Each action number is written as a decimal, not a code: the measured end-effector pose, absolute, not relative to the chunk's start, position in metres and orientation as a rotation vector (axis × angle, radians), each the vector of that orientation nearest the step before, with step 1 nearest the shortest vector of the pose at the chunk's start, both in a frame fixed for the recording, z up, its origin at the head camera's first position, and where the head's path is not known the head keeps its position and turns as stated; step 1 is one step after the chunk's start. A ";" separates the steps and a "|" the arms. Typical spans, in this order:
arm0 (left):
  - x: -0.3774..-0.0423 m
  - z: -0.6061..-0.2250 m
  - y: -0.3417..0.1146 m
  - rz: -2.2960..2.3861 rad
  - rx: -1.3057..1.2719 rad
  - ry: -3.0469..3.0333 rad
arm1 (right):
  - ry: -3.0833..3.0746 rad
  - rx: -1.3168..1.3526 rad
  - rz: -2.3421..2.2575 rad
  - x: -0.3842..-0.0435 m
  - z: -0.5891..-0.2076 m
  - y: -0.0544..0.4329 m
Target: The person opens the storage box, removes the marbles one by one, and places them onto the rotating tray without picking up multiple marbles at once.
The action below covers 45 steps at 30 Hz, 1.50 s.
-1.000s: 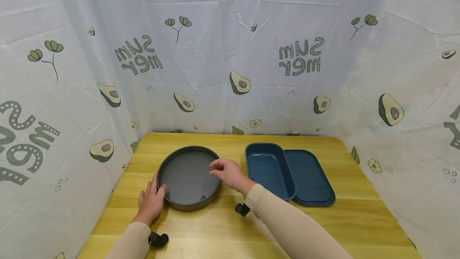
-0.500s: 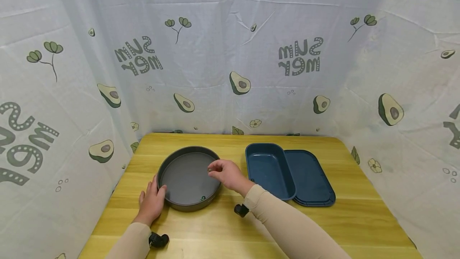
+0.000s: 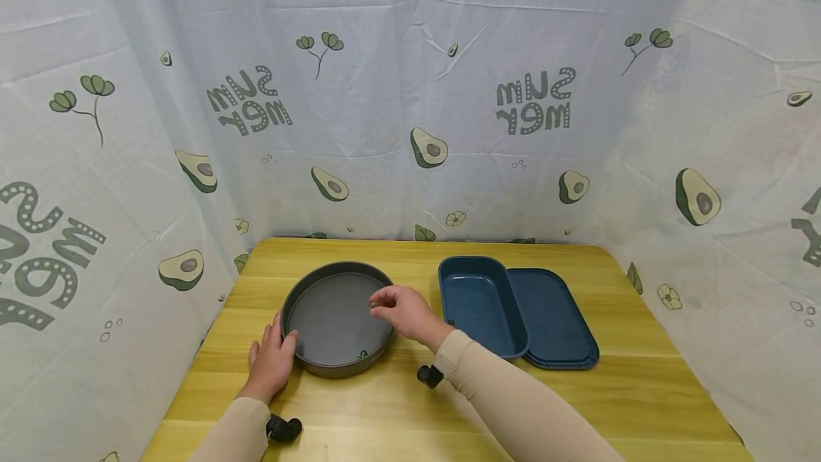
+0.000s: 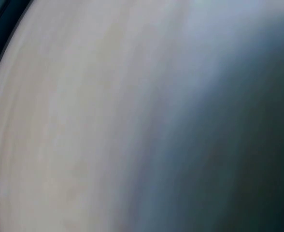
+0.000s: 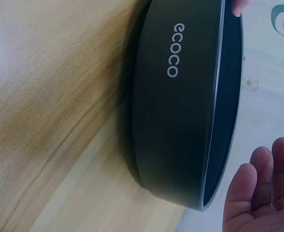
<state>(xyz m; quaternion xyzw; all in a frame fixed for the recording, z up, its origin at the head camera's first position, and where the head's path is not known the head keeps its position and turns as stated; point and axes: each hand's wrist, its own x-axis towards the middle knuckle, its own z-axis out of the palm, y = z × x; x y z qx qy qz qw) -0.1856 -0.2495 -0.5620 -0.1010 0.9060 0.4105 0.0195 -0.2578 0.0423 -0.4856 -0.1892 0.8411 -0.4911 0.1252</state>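
Left hand (image 3: 271, 363): grips the left rim of the round grey pan (image 3: 330, 319) on the worktop (image 3: 359, 419).
Right hand (image 3: 409, 315): pinches a tiny item (image 3: 373, 304) above the pan's right side.
Slip risk: item could drop — so little to hold.
Green bit (image 3: 363, 354): in pan, by near rim; bumping the pan could shift it.
Blind spots: item's identity — mostly covered; right wrist view crops the pinch, left is blur.

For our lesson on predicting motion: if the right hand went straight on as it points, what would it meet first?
Probably the round grey pan, at its left side, across from the right hand; the hand's height is unclear, so it might pass above instead.
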 end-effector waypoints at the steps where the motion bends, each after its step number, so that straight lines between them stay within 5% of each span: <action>1: -0.186 -0.562 -0.249 1.274 -0.314 2.811 | 2.450 -0.550 -1.432 -0.258 -0.486 0.042; 22: -0.185 -0.562 -0.244 1.263 -0.313 2.811 | 2.468 -0.536 -1.444 -0.263 -0.484 0.059; 35: -0.187 -0.560 -0.245 1.247 -0.321 2.810 | 2.712 -0.368 -1.224 -0.299 -0.454 0.134; 45: -0.188 -0.562 -0.245 1.263 -0.326 2.810 | 2.657 -0.455 -0.811 -0.326 -0.469 0.187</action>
